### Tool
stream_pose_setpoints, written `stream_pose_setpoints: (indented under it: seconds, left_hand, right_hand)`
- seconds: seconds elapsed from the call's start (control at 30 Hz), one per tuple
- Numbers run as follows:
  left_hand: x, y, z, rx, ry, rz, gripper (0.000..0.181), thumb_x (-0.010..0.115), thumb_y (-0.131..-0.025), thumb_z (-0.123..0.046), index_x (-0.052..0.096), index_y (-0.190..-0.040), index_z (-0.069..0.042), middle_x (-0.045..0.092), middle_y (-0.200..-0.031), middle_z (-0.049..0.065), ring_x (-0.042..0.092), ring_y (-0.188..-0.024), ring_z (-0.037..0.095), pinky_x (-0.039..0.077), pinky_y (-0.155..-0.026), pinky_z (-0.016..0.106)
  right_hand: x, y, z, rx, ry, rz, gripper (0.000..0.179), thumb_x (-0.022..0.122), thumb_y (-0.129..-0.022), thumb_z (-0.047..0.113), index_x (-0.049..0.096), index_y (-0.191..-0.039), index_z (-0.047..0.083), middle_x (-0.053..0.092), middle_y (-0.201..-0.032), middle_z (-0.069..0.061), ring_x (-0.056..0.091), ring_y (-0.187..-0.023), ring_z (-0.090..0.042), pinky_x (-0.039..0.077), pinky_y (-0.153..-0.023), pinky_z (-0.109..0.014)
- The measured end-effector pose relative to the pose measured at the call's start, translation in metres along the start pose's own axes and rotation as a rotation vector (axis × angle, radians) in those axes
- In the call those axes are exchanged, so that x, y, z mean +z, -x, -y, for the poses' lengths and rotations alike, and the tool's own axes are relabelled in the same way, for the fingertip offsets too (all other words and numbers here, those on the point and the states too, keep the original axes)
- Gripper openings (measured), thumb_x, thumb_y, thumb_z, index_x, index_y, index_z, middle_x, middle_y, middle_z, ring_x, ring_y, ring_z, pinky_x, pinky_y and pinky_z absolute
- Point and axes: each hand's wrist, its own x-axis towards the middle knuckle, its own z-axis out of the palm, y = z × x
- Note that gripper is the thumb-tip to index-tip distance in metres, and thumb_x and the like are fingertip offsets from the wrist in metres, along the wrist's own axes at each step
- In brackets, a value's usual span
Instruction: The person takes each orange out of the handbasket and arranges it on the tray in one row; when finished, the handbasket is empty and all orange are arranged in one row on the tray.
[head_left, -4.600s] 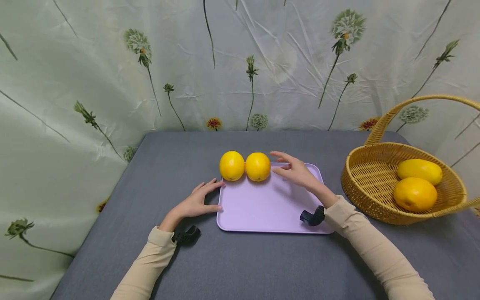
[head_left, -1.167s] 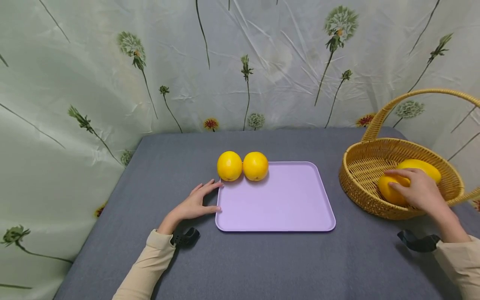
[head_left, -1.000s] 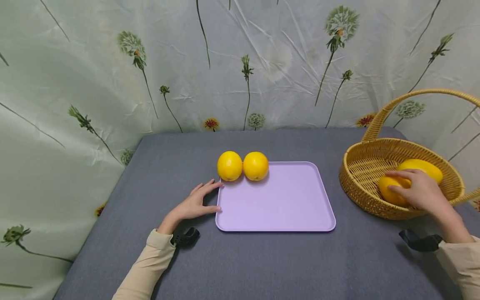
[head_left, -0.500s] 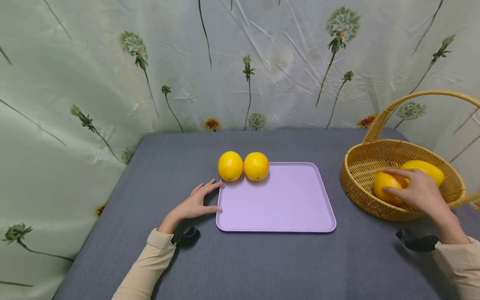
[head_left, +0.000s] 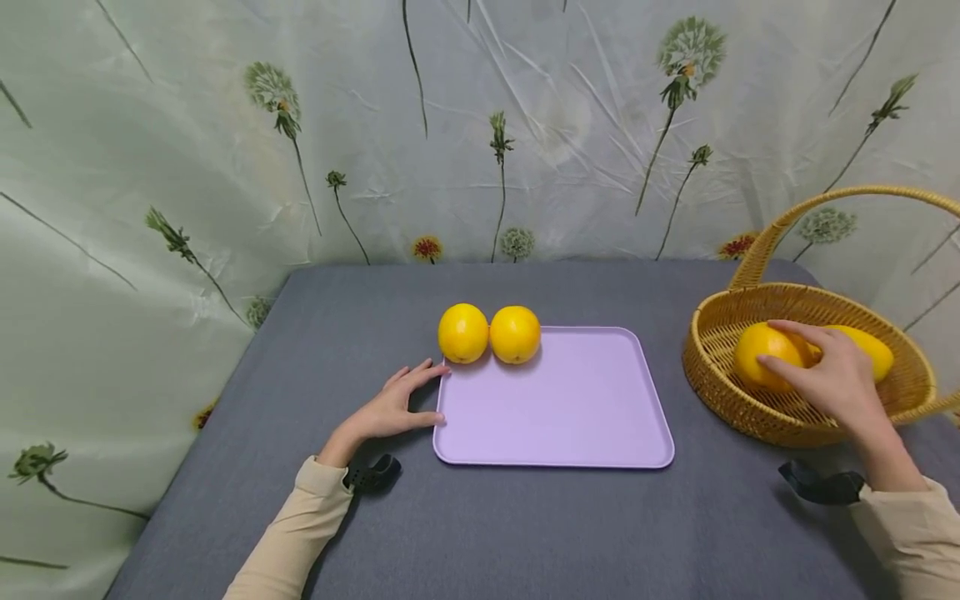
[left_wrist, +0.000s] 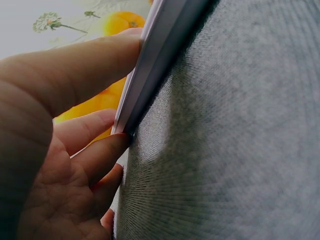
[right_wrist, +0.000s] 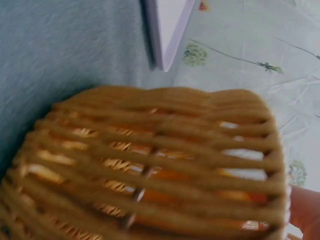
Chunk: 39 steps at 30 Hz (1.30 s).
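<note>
My right hand (head_left: 843,379) grips an orange (head_left: 761,357) between thumb and fingers, inside the wicker basket (head_left: 738,410) on the right. Behind that hand, partly covered by it, lies a longer yellow fruit (head_left: 872,352). In the right wrist view the basket's woven wall (right_wrist: 165,155) hides most of the fruit and hand. On the left, my left hand (head_left: 384,412) touches the side rim of a lilac tray (head_left: 555,408) with extended fingers and thumb. Two more oranges, a left one (head_left: 462,335) and a right one (head_left: 515,336), sit side by side at the tray's far left corner.
A tall arched handle (head_left: 757,254) rises over the basket. The dark grey tabletop (head_left: 525,533) runs back to a hanging curtain with a flower print (head_left: 585,125). A black strap mount (head_left: 821,483) sticks out from my right wrist.
Several seconds ago my right hand was over the tray; it went to the basket and took hold of an orange. Lately hand and orange shifted left and slightly up. The left hand stayed put.
</note>
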Motion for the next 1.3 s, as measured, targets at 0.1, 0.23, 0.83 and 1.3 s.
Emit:
stream_pose_setpoints:
  seconds: [0.1,0.23,0.83,1.3]
  left_hand:
    - [0.000,0.001,0.000,-0.007,0.001,0.007,0.074,0.072,-0.081,-0.028,0.038,-0.143,-0.008,0.038,-0.149,0.014,0.018,-0.145,0.038,0.003,-0.116,0.059]
    - [0.001,0.002,0.000,-0.008,0.000,0.002,0.074,0.072,-0.080,-0.029,0.038,-0.143,-0.008,0.039,-0.149,0.014,0.018,-0.145,0.037,0.003,-0.116,0.059]
    - [0.001,0.003,0.000,0.016,-0.034,-0.020,0.071,0.072,-0.081,-0.027,0.041,-0.140,-0.004,0.042,-0.147,0.015,0.021,-0.143,0.040,0.006,-0.115,0.062]
    - [0.002,0.006,-0.004,0.003,-0.023,-0.009,0.073,0.072,-0.080,-0.028,0.039,-0.142,-0.005,0.043,-0.146,0.015,0.020,-0.144,0.040,0.005,-0.115,0.062]
  right_hand:
    - [0.002,0.000,0.002,0.004,-0.043,-0.042,0.048,0.070,-0.081,0.026,0.059,-0.121,0.003,0.058,-0.105,0.023,0.026,-0.084,0.022,0.026,-0.069,-0.026]
    - [0.005,0.000,0.006,0.020,-0.100,-0.066,0.048,0.070,-0.081,0.026,0.059,-0.123,0.006,0.030,-0.094,0.048,0.030,-0.083,0.021,0.025,-0.066,-0.021]
    - [0.012,-0.002,0.022,0.157,-0.250,-0.110,0.051,0.067,-0.085,0.027,0.054,-0.133,0.022,0.034,-0.102,0.039,0.028,-0.095,0.019,0.028,-0.070,-0.010]
    - [0.018,-0.002,0.026,0.160,-0.323,-0.121,0.050,0.067,-0.086,0.025,0.053,-0.134,0.023,0.036,-0.105,0.037,0.032,-0.095,0.016,0.028,-0.073,-0.010]
